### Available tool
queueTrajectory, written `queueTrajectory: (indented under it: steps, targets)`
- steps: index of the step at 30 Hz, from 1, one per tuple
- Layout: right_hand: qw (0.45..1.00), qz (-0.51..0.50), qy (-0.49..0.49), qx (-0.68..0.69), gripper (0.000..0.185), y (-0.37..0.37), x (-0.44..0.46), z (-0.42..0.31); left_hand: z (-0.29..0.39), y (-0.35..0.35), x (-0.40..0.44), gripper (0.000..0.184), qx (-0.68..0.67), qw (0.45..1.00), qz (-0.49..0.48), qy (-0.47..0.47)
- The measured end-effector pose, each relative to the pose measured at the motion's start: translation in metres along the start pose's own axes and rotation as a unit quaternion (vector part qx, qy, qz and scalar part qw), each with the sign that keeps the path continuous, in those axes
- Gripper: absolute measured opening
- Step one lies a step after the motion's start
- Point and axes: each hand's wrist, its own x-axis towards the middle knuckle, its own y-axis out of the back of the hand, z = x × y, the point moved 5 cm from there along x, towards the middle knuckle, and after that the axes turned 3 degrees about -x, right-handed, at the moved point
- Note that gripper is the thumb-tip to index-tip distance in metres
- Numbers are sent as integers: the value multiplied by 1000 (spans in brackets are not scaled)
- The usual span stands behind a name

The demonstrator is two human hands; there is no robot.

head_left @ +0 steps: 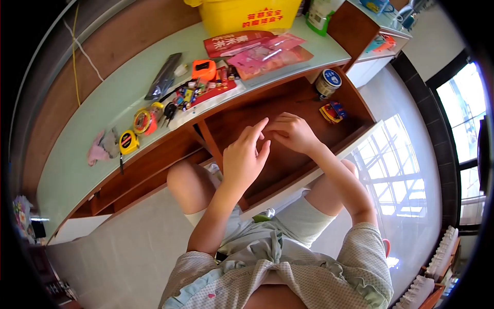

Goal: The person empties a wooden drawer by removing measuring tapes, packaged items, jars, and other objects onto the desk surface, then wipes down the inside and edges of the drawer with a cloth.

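Note:
Both of my hands are raised over the open wooden drawer (pixel 278 175), close to each other. My left hand (pixel 245 157) has its fingers apart, thumb up, and nothing shows in it. The fingers of my right hand (pixel 292 133) are bent towards the left fingertips; whether they hold anything small cannot be made out. Deeper in the drawer, right of my hands, are a jar with a blue lid (pixel 328 83) and a small yellow, red and blue item (pixel 333 112).
On the glass top lie a yellow tape measure (pixel 128 142), a red-yellow tape (pixel 145 120), an orange tape measure (pixel 204 69), batteries (pixel 188 96), a dark plastic packet (pixel 164 76), pink packets (pixel 267 56) and a cloth (pixel 104 146). A yellow box (pixel 247 15) stands behind.

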Motion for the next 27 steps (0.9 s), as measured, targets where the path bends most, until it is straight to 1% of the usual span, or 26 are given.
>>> queueTrajectory:
  steps: [1, 4, 5, 8, 9, 12, 15, 18, 19, 22, 23, 27]
  targets:
    - [1000, -15, -17, -12, 16, 3, -8, 11, 0, -10, 4, 42, -5, 1000, -12, -2]
    - [995, -67, -58, -51, 17, 13, -27, 40, -4, -41, 16, 37, 19, 998, -21, -52]
    - [993, -80, -70, -56, 18, 16, -32, 48, -5, -52, 21, 32, 29, 998, -36, -50]
    - [990, -95, -89, -56, 18, 18, -48, 87, -11, -82, 33, 29, 63, 993, -67, -79]
    - [987, -106, -106, -63, 19, 21, -51, 99, -16, -92, 38, 28, 67, 991, -92, -66]
    - [972, -115, -191, -72, 19, 30, -60, 136, -26, -119, 56, 27, 135, 978, -146, -58]
    - [960, -137, -230, -86, 21, 43, -58, 167, -37, -138, 78, 24, 178, 966, -177, -60]
    - [946, -147, -270, -105, 21, 62, -51, 176, -55, -159, 99, 21, 185, 963, -189, -57]
    - [941, -144, -282, -118, 21, 60, -50, 190, -62, -166, 106, 21, 185, 961, -206, -27]
    - [927, -152, -309, -147, 22, 60, -51, 220, -78, -186, 122, 22, 199, 953, -228, -7]
    - [921, -152, -319, -165, 23, 59, -51, 227, -84, -194, 127, 27, 199, 947, -251, 14]
    - [908, -160, -341, -184, 28, 51, -44, 242, -94, -213, 142, 32, 197, 955, -222, 27]
